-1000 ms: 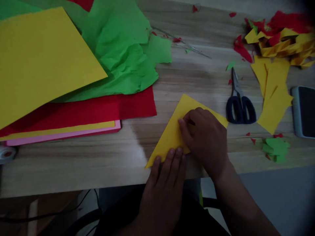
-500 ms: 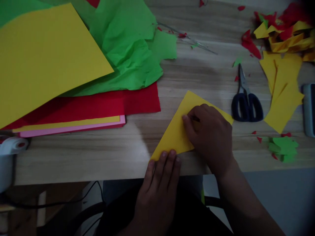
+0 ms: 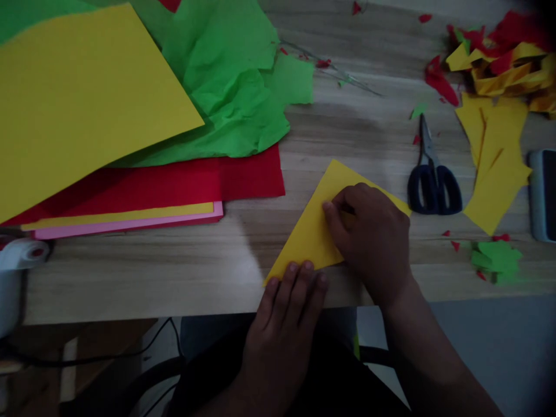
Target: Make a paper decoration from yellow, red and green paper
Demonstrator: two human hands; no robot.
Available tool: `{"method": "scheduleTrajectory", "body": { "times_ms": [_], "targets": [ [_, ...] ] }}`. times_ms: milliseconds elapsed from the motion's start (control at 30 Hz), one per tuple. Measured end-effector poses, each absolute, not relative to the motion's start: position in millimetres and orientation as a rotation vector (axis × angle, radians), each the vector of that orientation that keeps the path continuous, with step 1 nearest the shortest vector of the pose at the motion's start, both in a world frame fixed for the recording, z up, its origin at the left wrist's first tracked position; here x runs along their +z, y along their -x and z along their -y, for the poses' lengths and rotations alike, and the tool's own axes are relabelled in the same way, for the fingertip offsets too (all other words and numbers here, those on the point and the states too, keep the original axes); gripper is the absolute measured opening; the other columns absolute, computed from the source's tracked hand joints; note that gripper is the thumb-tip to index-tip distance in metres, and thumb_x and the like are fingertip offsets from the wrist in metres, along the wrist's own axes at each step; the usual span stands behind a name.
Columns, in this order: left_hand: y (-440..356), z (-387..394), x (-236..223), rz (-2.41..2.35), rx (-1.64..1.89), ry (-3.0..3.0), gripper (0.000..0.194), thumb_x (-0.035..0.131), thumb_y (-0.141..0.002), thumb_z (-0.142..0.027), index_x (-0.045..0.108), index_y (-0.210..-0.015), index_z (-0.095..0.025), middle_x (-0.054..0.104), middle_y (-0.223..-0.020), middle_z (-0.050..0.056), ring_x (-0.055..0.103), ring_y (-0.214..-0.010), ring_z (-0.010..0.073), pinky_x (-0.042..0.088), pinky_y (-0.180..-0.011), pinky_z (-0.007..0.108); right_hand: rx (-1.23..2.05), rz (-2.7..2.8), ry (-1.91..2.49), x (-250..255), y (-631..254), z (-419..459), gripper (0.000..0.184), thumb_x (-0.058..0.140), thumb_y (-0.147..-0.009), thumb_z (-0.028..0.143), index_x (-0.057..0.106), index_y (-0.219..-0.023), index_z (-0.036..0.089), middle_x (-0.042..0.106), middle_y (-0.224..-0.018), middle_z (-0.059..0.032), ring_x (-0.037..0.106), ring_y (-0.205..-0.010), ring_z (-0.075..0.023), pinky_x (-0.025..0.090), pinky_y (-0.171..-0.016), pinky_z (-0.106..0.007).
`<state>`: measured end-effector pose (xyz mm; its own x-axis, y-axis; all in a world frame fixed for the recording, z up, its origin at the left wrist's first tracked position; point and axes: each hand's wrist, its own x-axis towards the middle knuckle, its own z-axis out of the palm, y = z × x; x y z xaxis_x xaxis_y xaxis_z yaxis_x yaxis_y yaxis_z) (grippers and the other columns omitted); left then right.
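Observation:
A folded piece of yellow paper [image 3: 299, 231] lies flat on the table near its front edge, one pointed corner toward me. My left hand [image 3: 282, 330] rests with fingers stretched out, its fingertips on the paper's lower edge by that corner. Over the paper's right part, my right hand [image 3: 373, 237] is curled closed, thumb and knuckles against the surface. Part of the paper is hidden beneath it. No object shows in the right fingers. Just right of the paper lie scissors [image 3: 434, 188] with dark blue handles, blades pointing away from me.
Large yellow [image 3: 95, 98], crumpled green [image 3: 230, 110] and red sheets [image 3: 252, 176] overlap at left. A tape dispenser [image 3: 21, 260] stands at the left edge. Yellow cut pieces [image 3: 495, 162], green scraps [image 3: 497, 260] and a mixed scrap pile [image 3: 508, 63] lie at right, beside a grey-blue object [image 3: 542, 194].
My left hand has shifted slightly to the right and up along the paper's edge, its fingers a bit more spread. The right hand and paper look nearly unmoved.

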<state>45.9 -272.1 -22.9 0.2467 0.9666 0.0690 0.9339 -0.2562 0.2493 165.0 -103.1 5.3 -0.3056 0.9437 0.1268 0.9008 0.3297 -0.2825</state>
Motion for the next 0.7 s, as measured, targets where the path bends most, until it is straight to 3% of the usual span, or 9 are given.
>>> {"method": "scheduleTrajectory", "body": {
  "times_ms": [700],
  "targets": [
    [-48.0,268.8,-22.8,-1.881,0.423,-2.287,0.058,0.057,-0.091,-0.021,0.044,-0.148,-0.021,0.042,-0.155,0.007,0.03,-0.147,0.0243,0.017,-0.123,0.041,0.28,2.33,1.663,4.1,-164.8,99.4,0.017,0.053,-0.089,0.025,0.052,-0.073,0.022,0.06,-0.077,-0.0042,0.054,-0.075,-0.0202,0.035,-0.066,-0.033]
  ]
}}
